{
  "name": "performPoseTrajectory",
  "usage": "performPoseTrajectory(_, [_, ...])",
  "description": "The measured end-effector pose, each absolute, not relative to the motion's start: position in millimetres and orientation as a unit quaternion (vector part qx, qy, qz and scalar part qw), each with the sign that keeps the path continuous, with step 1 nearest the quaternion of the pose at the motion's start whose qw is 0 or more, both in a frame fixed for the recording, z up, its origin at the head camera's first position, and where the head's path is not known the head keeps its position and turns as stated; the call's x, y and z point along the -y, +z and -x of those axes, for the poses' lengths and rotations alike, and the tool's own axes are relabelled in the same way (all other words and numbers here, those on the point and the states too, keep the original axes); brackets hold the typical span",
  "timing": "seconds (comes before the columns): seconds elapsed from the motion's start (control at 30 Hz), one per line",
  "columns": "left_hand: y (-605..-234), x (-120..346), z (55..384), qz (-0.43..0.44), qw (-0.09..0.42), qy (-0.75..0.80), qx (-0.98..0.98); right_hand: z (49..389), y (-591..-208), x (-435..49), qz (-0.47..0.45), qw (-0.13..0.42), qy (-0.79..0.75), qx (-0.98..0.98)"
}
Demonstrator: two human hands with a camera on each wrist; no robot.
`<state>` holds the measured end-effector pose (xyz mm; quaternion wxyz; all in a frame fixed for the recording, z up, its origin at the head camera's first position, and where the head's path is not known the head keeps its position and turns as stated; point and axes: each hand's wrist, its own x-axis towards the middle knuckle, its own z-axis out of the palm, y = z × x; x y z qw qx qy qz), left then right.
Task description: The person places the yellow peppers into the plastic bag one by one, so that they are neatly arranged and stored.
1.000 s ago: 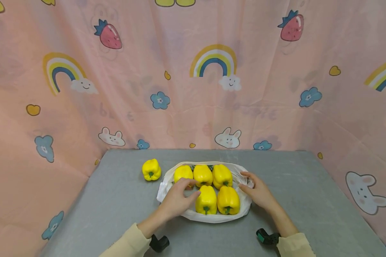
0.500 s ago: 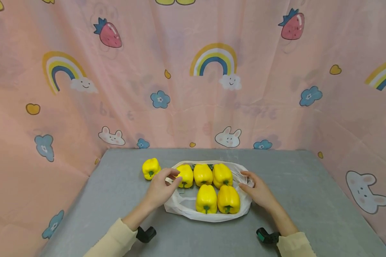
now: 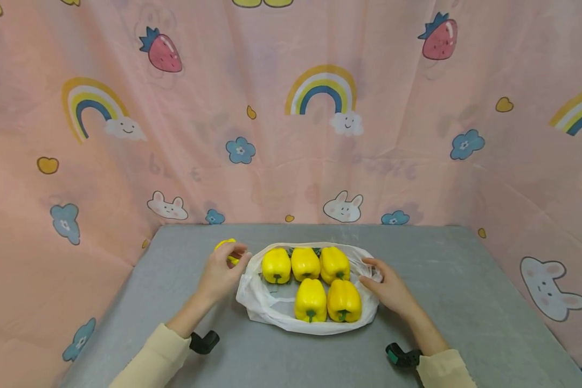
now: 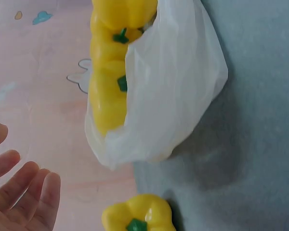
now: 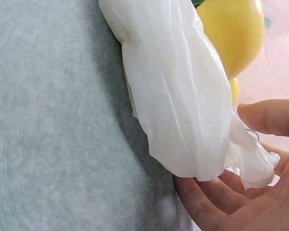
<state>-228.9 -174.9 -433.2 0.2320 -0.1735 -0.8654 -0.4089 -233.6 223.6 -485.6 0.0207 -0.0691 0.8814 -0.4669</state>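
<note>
Several yellow bell peppers (image 3: 334,264) sit in two rows inside a white plastic bag (image 3: 315,327), its mouth spread open. My left hand (image 3: 220,272) is beyond the bag's left end, in front of a lone yellow bell pepper (image 3: 226,242) that it partly hides in the head view. In the left wrist view, the spread fingers (image 4: 26,192) are apart from that pepper (image 4: 149,211) and hold nothing. My right hand (image 3: 390,288) rests at the bag's right end. Its relaxed fingers (image 5: 202,202) touch the bag (image 5: 178,96) from outside, with a loose flap between thumb and fingers.
The grey tabletop (image 3: 465,302) lies under everything. A pink printed curtain (image 3: 281,178) hangs behind and along both sides. Black devices are strapped at the left wrist (image 3: 205,342) and right wrist (image 3: 402,357).
My left hand has moved left from above the bag, past its left rim, to the lone bell pepper. My right hand has stayed at the bag's right end.
</note>
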Motion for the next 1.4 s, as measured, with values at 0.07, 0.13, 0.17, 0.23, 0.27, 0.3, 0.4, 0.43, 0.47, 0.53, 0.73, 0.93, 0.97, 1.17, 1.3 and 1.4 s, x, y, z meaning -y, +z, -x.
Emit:
performPoseTrajectory(0.07, [-433.1, 179.7, 231.8, 0.164, 0.231, -0.409, 0.867, 233.6, -485.4, -223.8, 0.068, 0.022, -0.463, -0.883])
performPoseTrajectory(0.13, [-432.9, 184.3, 234.6, 0.152, 0.229, -0.411, 0.869, 233.6, -485.6, -223.8, 0.067, 0.023, -0.463, -0.883])
performPoseTrajectory(0.17, [-433.0, 186.6, 235.9, 0.146, 0.227, -0.41, 0.871, 233.5, -485.6, -223.8, 0.066, 0.023, -0.463, -0.884])
performPoseTrajectory(0.23, [-433.8, 190.9, 238.8, 0.133, 0.226, -0.411, 0.873, 233.4, -485.9, -223.9, 0.066, 0.023, -0.462, -0.884])
performPoseTrajectory(0.27, [-434.5, 193.0, 240.3, 0.126, 0.225, -0.411, 0.874, 233.2, -485.8, -223.9, 0.066, 0.023, -0.462, -0.884])
performPoseTrajectory(0.3, [-435.4, 195.1, 241.7, 0.12, 0.226, -0.411, 0.875, 233.0, -485.8, -223.8, 0.067, 0.023, -0.463, -0.884])
performPoseTrajectory(0.4, [-438.3, 201.1, 245.6, 0.108, 0.226, -0.417, 0.874, 232.8, -486.1, -223.6, 0.066, 0.023, -0.458, -0.886])
performPoseTrajectory(0.43, [-439.4, 203.1, 246.8, 0.103, 0.225, -0.42, 0.873, 232.8, -486.2, -223.4, 0.066, 0.023, -0.457, -0.887])
performPoseTrajectory(0.47, [-440.2, 204.8, 247.9, 0.098, 0.226, -0.423, 0.872, 232.9, -486.3, -223.1, 0.065, 0.024, -0.456, -0.887])
performPoseTrajectory(0.53, [-441.5, 208.0, 249.7, 0.089, 0.225, -0.431, 0.869, 233.2, -486.6, -222.7, 0.065, 0.025, -0.454, -0.888])
performPoseTrajectory(0.73, [-446.5, 215.5, 257.7, 0.066, 0.22, -0.446, 0.865, 233.9, -486.6, -222.2, 0.064, 0.026, -0.454, -0.888])
performPoseTrajectory(0.93, [-457.1, 220.9, 268.0, 0.043, 0.216, -0.457, 0.862, 234.4, -487.1, -223.4, 0.066, 0.02, -0.455, -0.888])
performPoseTrajectory(0.97, [-459.1, 221.9, 269.7, 0.038, 0.216, -0.455, 0.863, 234.3, -486.9, -223.5, 0.066, 0.021, -0.454, -0.888])
performPoseTrajectory(1.17, [-467.6, 226.4, 277.1, 0.014, 0.223, -0.451, 0.864, 233.5, -486.6, -224.2, 0.062, 0.024, -0.455, -0.888])
performPoseTrajectory(1.3, [-471.2, 228.8, 279.4, 0.005, 0.218, -0.452, 0.865, 233.1, -486.8, -224.1, 0.058, 0.023, -0.453, -0.89])
performPoseTrajectory(1.4, [-474.7, 230.7, 280.9, -0.005, 0.199, -0.453, 0.869, 232.9, -487.1, -223.6, 0.055, 0.022, -0.45, -0.891])
